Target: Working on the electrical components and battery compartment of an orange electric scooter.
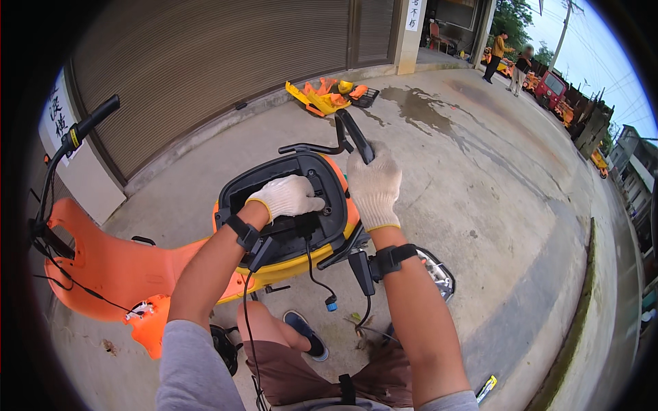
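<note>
An orange and yellow scooter [154, 264] stands across in front of me, with a black open battery tub [236, 195] where the seat would be. My left hand [284, 197], in a white knit glove, reaches into the tub. Its fingers are curled near a round hole [327, 210] in the tub's right rim, and whatever they hold is hidden. My right hand [375, 181], gloved the same, closes around the padded end of the black rear grab rail [353, 130]. From the tub's near side hangs a black cable with a blue plug [332, 304].
Yellow and orange body panels [319, 96] lie by the brown roller shutter [219, 55]. The black handlebar [96, 120] is at the left. A yellow-handled tool [486, 388] lies on the concrete at lower right. Two people [507, 58] stand far off, near a red vehicle [550, 89].
</note>
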The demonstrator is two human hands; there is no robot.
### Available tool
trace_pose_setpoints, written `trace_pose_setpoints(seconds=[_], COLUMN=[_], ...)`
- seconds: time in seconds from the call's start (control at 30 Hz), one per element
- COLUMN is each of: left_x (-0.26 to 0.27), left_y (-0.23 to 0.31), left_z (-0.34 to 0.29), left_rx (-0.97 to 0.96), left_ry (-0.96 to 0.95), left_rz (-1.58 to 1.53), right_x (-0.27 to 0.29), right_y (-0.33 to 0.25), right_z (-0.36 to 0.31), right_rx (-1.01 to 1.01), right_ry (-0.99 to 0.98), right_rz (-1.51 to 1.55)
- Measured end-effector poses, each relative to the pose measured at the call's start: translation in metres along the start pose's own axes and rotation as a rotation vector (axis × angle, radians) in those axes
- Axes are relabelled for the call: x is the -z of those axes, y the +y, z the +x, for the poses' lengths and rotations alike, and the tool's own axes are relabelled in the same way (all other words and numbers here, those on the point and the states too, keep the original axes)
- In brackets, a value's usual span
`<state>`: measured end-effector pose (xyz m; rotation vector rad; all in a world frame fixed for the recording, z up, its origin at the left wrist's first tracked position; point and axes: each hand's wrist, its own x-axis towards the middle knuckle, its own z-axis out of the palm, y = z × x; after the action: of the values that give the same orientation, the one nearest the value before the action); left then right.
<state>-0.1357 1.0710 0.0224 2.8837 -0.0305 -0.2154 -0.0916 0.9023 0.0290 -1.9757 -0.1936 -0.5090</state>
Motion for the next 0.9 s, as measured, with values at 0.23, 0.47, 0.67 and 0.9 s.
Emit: trace_pose_setpoints(seconds=[0.23, 0.47, 0.67, 0.9], left_x=[0.006, 0.003, -0.056, -0.091], left_y=[-0.002, 0.003, 0.029, 0.048], left_z=[0.01, 0.001, -0.033, -0.014], left_rx=[0.061, 0.021, 0.332, 0.358], left_ry=[-0.051, -0.034, -0.148, 0.113], left_rz=[0.152, 0.135, -1.05, -1.769], right_x=[-0.001, 0.0, -0.001, 0.0], right_y=[0.001, 0.002, 0.004, 0.003], right_z=[0.001, 0.001, 0.003, 0.001], right_rx=[0.009, 0.004, 0.012, -0.002], right_ry=[-0.003, -0.02, -0.014, -0.042], right_rz=[0.035, 0.012, 0.03, 0.015])
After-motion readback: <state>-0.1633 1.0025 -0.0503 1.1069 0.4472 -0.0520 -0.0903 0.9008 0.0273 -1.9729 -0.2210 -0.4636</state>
